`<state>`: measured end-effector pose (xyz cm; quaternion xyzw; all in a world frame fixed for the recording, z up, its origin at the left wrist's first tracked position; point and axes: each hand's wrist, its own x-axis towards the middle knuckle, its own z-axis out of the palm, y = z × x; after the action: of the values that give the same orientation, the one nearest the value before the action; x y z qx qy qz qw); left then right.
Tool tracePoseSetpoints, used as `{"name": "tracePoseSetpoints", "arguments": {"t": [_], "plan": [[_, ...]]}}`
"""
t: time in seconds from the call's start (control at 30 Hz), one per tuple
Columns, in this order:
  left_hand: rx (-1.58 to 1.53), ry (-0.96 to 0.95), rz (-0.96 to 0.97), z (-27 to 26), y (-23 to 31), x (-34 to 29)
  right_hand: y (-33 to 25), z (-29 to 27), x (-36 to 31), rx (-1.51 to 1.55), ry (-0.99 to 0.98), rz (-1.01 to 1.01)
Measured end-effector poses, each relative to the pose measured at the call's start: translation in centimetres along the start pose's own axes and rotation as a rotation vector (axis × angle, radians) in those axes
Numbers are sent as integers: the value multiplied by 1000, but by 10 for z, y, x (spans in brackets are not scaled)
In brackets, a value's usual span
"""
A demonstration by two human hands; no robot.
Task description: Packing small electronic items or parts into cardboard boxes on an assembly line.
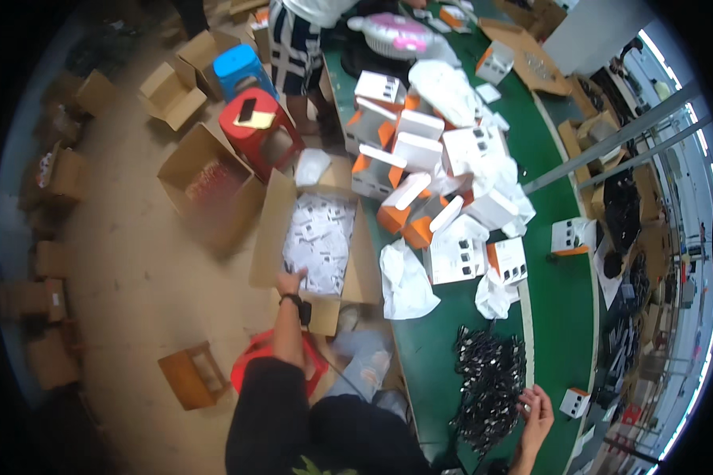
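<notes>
- while the left hand [291, 281] reaches over the near end of an open carton [268, 233], its fingers lie at the white printed packets [321, 237] inside; grip or mere touch, cannot tell.
- right hand [537, 408] beside the right edge of the black cable heap [483, 388], on the green table [420, 340]; fingers loosely parted, nothing seen between them, contact unclear.
- step in hand, by judgement: picking from carton and heap.
- next move seems to call for pinching one packet, and freeing one cable without dragging its neighbours.
</notes>
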<state>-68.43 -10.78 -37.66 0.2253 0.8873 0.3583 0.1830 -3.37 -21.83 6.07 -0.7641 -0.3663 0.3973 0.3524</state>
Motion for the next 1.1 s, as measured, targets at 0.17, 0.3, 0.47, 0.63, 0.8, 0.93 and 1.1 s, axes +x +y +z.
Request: {"name": "tracePoseSetpoints", "arguments": {"t": [0.17, 0.3, 0.47, 0.63, 0.8, 0.93, 1.1], "plan": [[-25, 27, -402, 48, 8, -4, -29, -26, -27, 7, 192, 72], [-244, -103, -271, 2, 33, -12, -37, -35, -56, 68, 149, 108], [-441, -728, -350, -77, 172, -113, -54, -61, -90, 127, 146, 90], [-441, -1139, -41, -142, 347, -256, -69, -72, -94, 159, 99, -73], [-292, -1792, 259, -133, 466, -432, -69, -79, -94, 386, -34, -117], [-169, -2023, 483, -118, 487, -536, -30, -82, -75, 430, -110, -240], [-52, -1792, 1169, -101, 489, -593, -27, -102, -58, 315, 265, -392]]}}
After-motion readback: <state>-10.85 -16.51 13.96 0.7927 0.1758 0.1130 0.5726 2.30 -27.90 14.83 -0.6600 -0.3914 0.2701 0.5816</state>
